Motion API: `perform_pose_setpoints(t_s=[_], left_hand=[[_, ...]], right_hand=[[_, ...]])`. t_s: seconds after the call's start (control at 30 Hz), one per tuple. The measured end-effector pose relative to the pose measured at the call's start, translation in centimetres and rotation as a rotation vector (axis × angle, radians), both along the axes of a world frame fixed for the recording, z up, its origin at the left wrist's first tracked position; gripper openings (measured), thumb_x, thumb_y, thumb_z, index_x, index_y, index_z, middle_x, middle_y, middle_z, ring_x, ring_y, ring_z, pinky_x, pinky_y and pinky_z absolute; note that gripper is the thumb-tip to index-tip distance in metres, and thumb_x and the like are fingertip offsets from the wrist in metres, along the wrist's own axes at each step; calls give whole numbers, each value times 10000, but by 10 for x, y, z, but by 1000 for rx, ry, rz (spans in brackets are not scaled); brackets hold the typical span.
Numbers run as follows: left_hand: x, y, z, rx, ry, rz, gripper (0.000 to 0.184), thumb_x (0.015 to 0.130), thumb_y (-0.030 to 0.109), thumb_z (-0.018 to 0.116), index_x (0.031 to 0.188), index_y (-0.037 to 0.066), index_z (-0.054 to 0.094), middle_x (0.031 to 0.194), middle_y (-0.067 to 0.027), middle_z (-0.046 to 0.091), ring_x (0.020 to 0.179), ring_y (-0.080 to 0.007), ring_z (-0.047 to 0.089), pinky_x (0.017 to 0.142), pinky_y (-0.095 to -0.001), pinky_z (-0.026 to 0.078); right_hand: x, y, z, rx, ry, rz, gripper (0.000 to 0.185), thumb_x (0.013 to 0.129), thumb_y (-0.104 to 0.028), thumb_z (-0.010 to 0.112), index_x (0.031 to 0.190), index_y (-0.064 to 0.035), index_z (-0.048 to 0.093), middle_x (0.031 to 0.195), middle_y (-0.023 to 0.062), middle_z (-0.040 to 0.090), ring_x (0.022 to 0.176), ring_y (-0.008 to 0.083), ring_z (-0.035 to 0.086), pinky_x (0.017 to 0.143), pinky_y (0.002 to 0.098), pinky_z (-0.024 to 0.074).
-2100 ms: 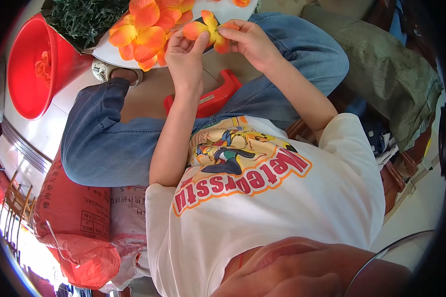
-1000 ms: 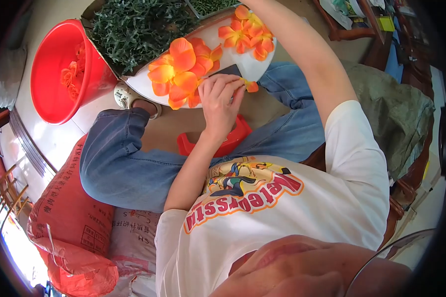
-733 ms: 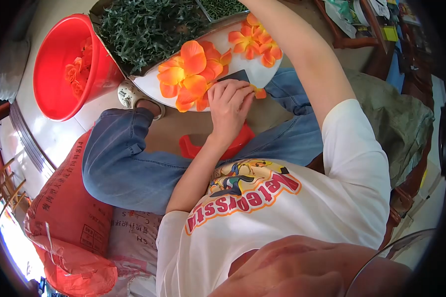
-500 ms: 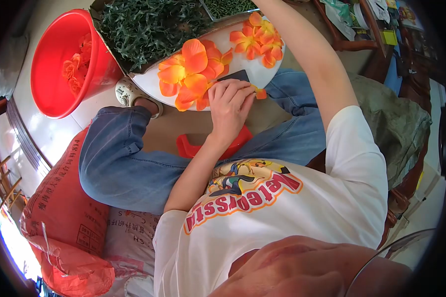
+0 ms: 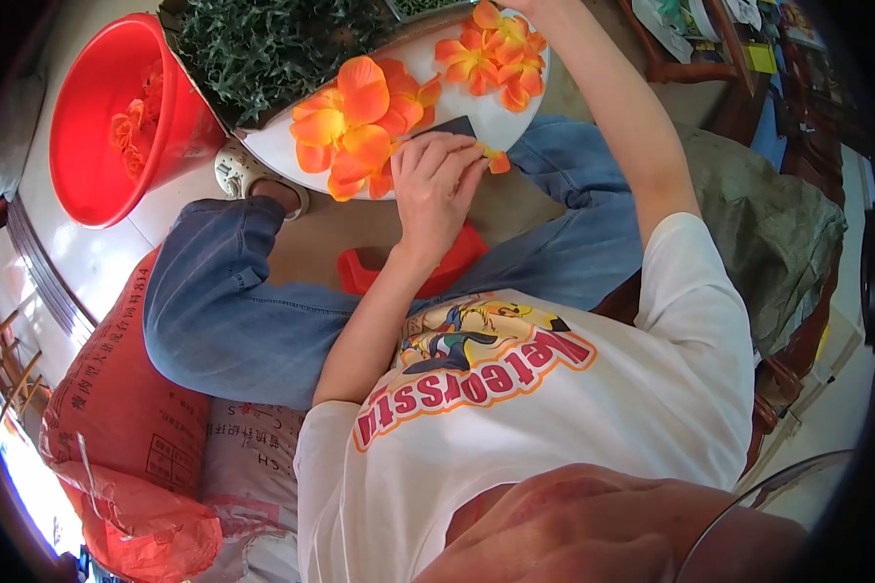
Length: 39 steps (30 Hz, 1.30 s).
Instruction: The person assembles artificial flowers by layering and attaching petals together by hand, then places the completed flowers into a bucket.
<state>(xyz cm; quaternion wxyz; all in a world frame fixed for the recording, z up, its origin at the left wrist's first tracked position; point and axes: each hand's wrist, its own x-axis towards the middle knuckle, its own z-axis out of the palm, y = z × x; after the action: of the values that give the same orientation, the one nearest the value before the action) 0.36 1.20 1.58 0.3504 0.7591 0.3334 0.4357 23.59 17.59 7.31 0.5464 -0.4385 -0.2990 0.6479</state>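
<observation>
Pinching a small orange-and-yellow artificial petal flower (image 5: 497, 159), the left hand (image 5: 434, 189) has its thumb and fingers drawn close together over the near edge of a white, rounded bench (image 5: 462, 104). The fingers hide most of the flower; some petals show beyond the fingertips. The right arm (image 5: 622, 107) reaches up to the top edge of the view, and its hand lies beyond it, so I cannot tell how wide that one is or what it holds.

The flower looks light, thin and soft, likely cloth, easy to bend or crease but hardly fragile. Its middle, where the petals meet, seems the best place for a grip, since a tug on one petal could deform it.

A dark, flat, rectangular piece (image 5: 457, 126) lies just beyond the fingers. Beside the hand, a heaped cluster of large orange flowers (image 5: 360, 121) crowds that side, with a smaller orange group (image 5: 496, 58) farther off. Behind, a cardboard box of dark green plastic foliage (image 5: 272, 49) limits the reach, its spiky sprigs likely to snag petals. A red plastic basin (image 5: 97, 97) with orange flowers inside stands beside the box.
</observation>
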Motion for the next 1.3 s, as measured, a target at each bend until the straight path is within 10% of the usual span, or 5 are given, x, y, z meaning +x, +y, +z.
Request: perform_pose_setpoints(t_s=[0.47,1.3], left_hand=[[-3,0,-9,-41,19,19,284,654,91,808,919,103,705,1036,3,662,1015,-224,564,868,-364,398],[-24,-10,-9,-83,48,65,347,665,120,831,987,82,710,1053,-18,671,1000,-229,573,882,-356,429]], right_hand=[[-57,-201,12,308,-948,264,179,787,28,717,962,-5,701,918,70,666,827,172,633,729,279,498],[-66,-211,-35,505,-1106,-38,167,756,-57,761,921,-63,732,887,26,654,811,169,593,674,279,491]])
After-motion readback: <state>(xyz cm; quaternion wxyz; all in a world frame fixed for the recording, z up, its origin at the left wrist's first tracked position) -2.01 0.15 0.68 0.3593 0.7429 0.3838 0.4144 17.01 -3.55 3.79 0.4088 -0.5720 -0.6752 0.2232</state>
